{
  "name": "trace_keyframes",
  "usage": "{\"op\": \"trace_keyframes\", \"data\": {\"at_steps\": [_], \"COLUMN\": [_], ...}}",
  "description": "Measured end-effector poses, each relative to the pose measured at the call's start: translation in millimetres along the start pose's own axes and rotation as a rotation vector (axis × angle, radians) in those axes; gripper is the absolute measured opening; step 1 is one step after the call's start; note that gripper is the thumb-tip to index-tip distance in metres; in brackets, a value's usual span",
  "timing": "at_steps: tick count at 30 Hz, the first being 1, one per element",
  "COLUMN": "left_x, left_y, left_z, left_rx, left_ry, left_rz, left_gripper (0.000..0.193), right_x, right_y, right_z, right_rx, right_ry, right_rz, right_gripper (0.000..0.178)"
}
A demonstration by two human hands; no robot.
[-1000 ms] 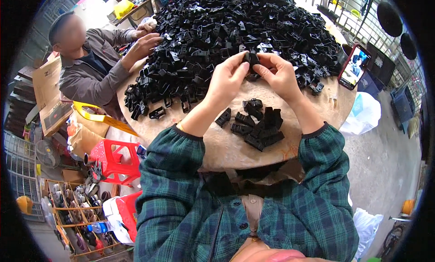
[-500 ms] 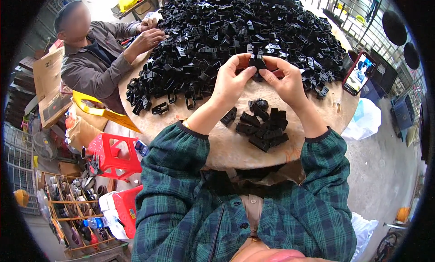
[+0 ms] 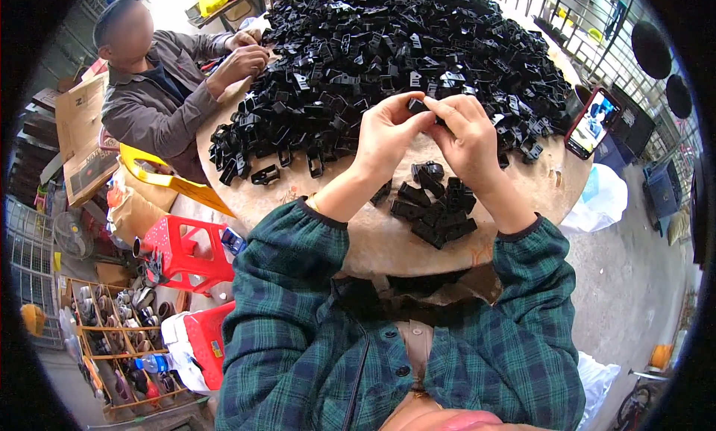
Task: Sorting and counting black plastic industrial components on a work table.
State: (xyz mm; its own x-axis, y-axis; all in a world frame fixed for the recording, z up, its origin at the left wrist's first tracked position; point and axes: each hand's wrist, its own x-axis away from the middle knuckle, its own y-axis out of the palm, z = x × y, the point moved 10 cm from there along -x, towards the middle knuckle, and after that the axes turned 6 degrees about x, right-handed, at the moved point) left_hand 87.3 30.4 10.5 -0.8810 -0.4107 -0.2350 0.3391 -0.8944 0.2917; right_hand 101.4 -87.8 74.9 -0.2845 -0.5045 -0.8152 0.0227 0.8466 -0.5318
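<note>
Between my two hands, above the near side of the round table, is a small black plastic part (image 3: pixel 418 105). My left hand (image 3: pixel 389 131) pinches it from the left with thumb and bent fingers. From the right, my right hand (image 3: pixel 464 136) closes its fingertips on the same part, hiding much of it. Below my hands lies a small heap of black plastic pieces (image 3: pixel 440 213) on the table. Just beyond my fingers rises a large pile of similar black parts (image 3: pixel 395 47).
The round table (image 3: pixel 365 252) has a pale worn top. At the far left a co-worker (image 3: pixel 160 95) handles parts at the pile's edge. A phone (image 3: pixel 593 124) stands at the table's right rim. A red stool (image 3: pixel 190 256) and a yellow chair (image 3: pixel 175 181) are on the left.
My right fingers have come over the black part and turned inward, closer to my left hand. The part is now tilted and more covered. The co-worker's hands have shifted slightly.
</note>
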Motion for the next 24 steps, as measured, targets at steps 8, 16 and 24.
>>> {"op": "trace_keyframes", "data": {"at_steps": [8,16,24], "left_x": [1.4,8.5,45.3], "left_y": [6.5,28.9,59.2], "left_z": [18.0,23.6,9.1], "left_rx": [0.138,-0.182,-0.798], "left_ry": [0.026,-0.132,-0.090], "left_rz": [-0.140,-0.444,-0.802], "left_gripper": [0.028,0.034,0.032], "right_x": [1.6,19.6,16.2], "right_y": [14.4,43.8,55.6], "right_z": [31.5,86.8,49.7], "right_rx": [-0.490,-0.892,0.212], "right_ry": [0.372,0.639,0.140], "right_rz": [-0.051,-0.228,-0.410], "right_gripper": [0.046,0.019,0.032]}}
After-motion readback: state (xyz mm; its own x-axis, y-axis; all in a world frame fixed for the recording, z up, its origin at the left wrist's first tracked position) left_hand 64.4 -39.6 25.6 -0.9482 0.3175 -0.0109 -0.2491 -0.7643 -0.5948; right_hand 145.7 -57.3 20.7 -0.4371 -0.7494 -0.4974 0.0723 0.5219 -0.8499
